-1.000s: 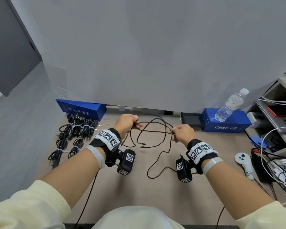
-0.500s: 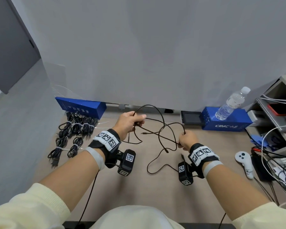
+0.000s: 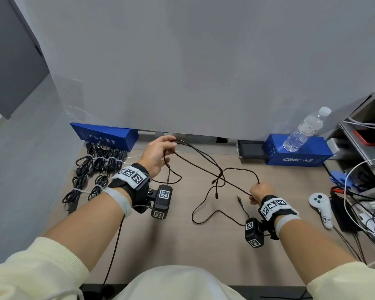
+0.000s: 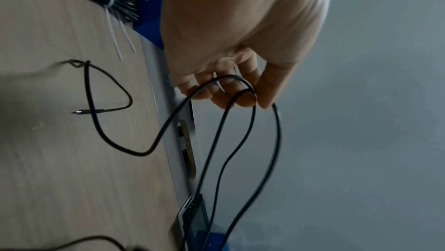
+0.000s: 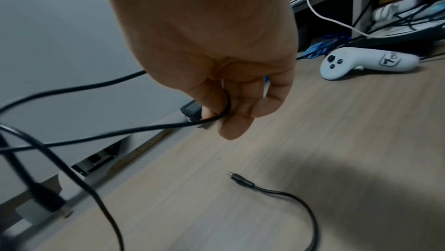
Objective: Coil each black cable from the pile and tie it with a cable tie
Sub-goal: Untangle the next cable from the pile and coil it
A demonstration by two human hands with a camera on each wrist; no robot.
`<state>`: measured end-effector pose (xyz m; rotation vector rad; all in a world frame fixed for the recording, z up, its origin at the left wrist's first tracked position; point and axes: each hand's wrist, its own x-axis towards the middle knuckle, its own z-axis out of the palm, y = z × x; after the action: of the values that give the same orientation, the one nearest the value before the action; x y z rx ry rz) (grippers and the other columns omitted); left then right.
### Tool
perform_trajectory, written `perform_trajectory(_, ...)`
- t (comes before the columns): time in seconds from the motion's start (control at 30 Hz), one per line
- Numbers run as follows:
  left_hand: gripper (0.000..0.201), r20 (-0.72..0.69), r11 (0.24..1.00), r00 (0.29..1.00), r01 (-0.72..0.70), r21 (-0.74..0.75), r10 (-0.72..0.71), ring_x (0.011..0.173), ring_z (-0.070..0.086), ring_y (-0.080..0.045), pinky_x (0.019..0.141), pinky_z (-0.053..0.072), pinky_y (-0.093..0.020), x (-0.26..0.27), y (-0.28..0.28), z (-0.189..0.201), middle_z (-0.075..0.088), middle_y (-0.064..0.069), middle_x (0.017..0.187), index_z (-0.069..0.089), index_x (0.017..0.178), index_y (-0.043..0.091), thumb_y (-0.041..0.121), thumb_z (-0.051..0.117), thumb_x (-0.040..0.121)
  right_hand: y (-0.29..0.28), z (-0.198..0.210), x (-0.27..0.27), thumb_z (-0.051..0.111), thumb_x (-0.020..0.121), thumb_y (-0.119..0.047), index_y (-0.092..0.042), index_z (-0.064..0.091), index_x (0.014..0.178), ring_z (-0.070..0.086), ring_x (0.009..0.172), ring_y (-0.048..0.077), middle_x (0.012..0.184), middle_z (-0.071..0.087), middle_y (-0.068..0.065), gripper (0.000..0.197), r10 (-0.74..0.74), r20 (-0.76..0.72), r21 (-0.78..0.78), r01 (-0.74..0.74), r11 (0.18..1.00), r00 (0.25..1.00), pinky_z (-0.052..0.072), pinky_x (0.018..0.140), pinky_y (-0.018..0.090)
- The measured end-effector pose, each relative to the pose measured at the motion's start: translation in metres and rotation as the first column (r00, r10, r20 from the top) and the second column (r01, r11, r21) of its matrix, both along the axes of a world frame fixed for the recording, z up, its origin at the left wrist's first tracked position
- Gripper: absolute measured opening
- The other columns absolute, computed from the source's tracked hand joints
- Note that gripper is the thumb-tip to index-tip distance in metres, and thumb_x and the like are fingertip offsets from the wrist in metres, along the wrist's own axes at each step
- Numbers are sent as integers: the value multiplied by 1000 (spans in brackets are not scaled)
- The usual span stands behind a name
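Tabletop (image 3: 204, 245): black cable (image 3: 195, 165) strung above its middle, slack trailing down. Left hand (image 3: 155, 154) pinches gathered loops; right hand (image 3: 259, 192) grips one strand. Each new loop should match the held ones, untwisted, before tying.

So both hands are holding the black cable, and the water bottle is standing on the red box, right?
Not quite: the box under the bottle is blue, as the head view shows. Both the left hand and right hand do hold the cable.
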<state>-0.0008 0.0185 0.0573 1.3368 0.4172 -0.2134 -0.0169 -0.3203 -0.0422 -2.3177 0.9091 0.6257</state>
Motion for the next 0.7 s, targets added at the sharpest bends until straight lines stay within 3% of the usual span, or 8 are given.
perform_trajectory(0.07,22,-7,1000,1000,-22,1,22,73,59,-9,73,38,-31,1,0,-2,67,8,76,67,90,25,3,63,89,-5,-7,-1,47,95,-9,0,60,74,75,90,32,74,73,12,27,-54,-26,8,55,998,998,56,90,40)
perform_trajectory(0.17,17,-41,996,995,-85,21,85,75,57,-11,71,39,-30,2,-3,-10,63,6,74,62,86,23,7,66,89,-14,-16,-1,50,92,-5,1,62,72,74,88,33,83,76,16,24,-73,-42,-14,73,997,996,58,92,43)
perform_trajectory(0.3,8,-152,967,957,-236,93,248,65,55,-10,61,37,-27,5,-5,-29,61,3,70,61,99,18,26,63,97,-22,-20,-6,46,94,-4,3,61,74,74,85,34,75,74,17,25,-62,-33,-15,61,998,998,59,88,44)
perform_trajectory(0.4,24,-191,936,920,-317,154,343,58,49,-11,58,38,-26,5,-3,-41,52,3,63,63,91,16,35,52,101,-33,-18,-15,44,97,-5,2,59,77,67,63,25,62,65,11,26,-34,-55,-52,32,998,998,52,57,31)
perform_trajectory(0.43,27,-206,935,917,-313,164,343,57,48,-11,58,37,-26,5,-2,-43,50,4,62,63,87,16,35,51,101,-40,-19,-18,44,98,-6,1,58,76,64,58,24,59,64,10,27,-31,-64,-58,27,998,997,45,51,28)
perform_trajectory(0.57,17,-262,960,934,-193,203,243,57,48,-10,55,33,-25,5,-4,-52,53,5,63,58,83,19,29,62,96,-65,-23,-24,47,98,-5,1,59,82,56,51,19,50,61,6,22,-16,-85,-71,9,997,996,36,49,28)
perform_trajectory(0.63,9,-258,945,951,-84,316,171,62,48,-11,54,34,-24,2,-11,-60,57,2,72,61,90,18,22,69,91,-70,-29,-23,50,96,-3,2,61,85,54,53,18,57,60,7,17,28,-103,-100,-38,994,994,39,54,28)
perform_trajectory(0.7,18,-262,937,959,-10,350,108,65,48,-10,52,36,-22,-1,-25,-71,62,1,83,65,101,19,9,71,88,-73,-33,-18,52,93,-2,2,63,84,59,59,23,64,64,10,15,73,-100,-112,-84,990,992,41,59,28)
